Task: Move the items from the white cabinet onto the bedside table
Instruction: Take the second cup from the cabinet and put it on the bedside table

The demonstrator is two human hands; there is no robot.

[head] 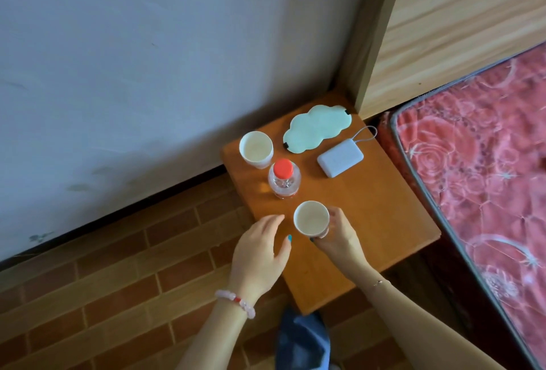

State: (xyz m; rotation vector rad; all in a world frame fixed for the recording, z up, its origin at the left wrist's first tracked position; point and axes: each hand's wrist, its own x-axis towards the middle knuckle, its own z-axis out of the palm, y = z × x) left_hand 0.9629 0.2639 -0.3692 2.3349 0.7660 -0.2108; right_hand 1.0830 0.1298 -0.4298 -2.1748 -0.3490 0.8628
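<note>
On the orange wooden bedside table (369, 216) my right hand (339, 236) grips a white paper cup (311, 218) that stands near the table's front. My left hand (260, 254) hovers just left of that cup, fingers relaxed and holding nothing. Behind them stands a clear bottle with a red cap (284, 179). A second white paper cup (256, 149) is at the back left. A pale green cloud-shaped eye mask (316, 128) lies at the back, and a light blue power bank (340, 157) with a cord loop lies to its right.
A white wall (147, 59) runs along the table's left and back. A wooden headboard (443, 21) and a bed with a red patterned mattress (487, 180) border the right side. Brick-patterned floor (103, 295) lies below; my jeans-clad knee (304, 340) is near the table's front corner.
</note>
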